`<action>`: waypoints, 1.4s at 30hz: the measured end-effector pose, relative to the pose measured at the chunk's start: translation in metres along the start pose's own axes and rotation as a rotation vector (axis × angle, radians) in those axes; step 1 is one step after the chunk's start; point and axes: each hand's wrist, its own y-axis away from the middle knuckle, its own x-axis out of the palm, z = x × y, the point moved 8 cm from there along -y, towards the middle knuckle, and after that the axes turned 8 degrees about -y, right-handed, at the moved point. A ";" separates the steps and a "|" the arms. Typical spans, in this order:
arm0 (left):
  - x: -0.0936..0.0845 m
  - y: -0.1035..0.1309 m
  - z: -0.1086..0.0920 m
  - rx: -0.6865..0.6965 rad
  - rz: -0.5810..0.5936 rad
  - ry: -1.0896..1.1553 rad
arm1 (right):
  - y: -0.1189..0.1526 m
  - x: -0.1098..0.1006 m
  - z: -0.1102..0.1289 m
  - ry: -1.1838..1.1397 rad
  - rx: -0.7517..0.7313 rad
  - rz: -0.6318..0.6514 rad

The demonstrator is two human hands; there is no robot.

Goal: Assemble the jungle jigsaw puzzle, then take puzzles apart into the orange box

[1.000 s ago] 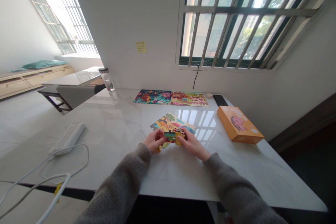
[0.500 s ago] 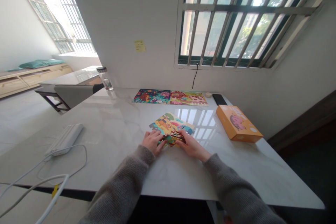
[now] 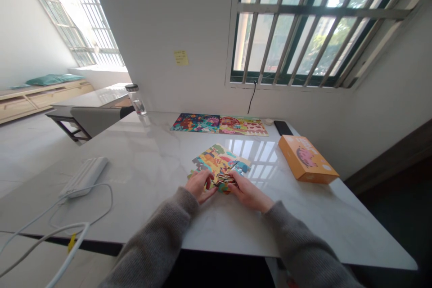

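A colourful illustrated puzzle sheet [image 3: 212,157] lies turned at an angle on the white marbled table. Over its near part, my right hand [image 3: 248,190] grips a small stack of puzzle pieces [image 3: 225,181] between thumb and fingers. My left hand [image 3: 200,185] is at the stack's left side, its fingers curled and its thumb reaching to the stack's near edge; whether it pinches a piece is too small to tell. Two more pictures, a dark blue one [image 3: 195,123] and a pink and green one [image 3: 243,126], lie side by side near the wall.
An orange box [image 3: 307,159] stands at the right, with a black phone [image 3: 282,128] behind it. At the left are a white power strip [image 3: 85,176] with cables and a clear bottle [image 3: 137,101]. The table [image 3: 148,207] meets a wall below a barred window.
The stack between my hands has shifted slightly toward me and turned. My left hand's fingers have curled in more, and more of the sheet's left corner shows.
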 end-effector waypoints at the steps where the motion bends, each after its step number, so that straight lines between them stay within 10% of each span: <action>1: 0.003 0.000 0.002 -0.023 0.010 0.098 | 0.001 0.001 0.000 0.012 -0.005 0.004; 9: 0.013 0.001 -0.005 -0.034 0.113 0.377 | 0.003 0.016 -0.001 0.172 -0.097 -0.013; 16: -0.025 0.003 0.038 -0.170 -0.091 -0.207 | 0.001 0.010 0.001 0.243 -0.100 -0.054; 22: -0.027 0.018 0.076 -0.337 0.004 -0.448 | 0.001 0.004 -0.001 0.250 -0.041 -0.100; 42: -0.011 0.004 0.098 -0.509 -0.063 0.689 | -0.020 0.000 -0.014 0.035 -0.026 -0.298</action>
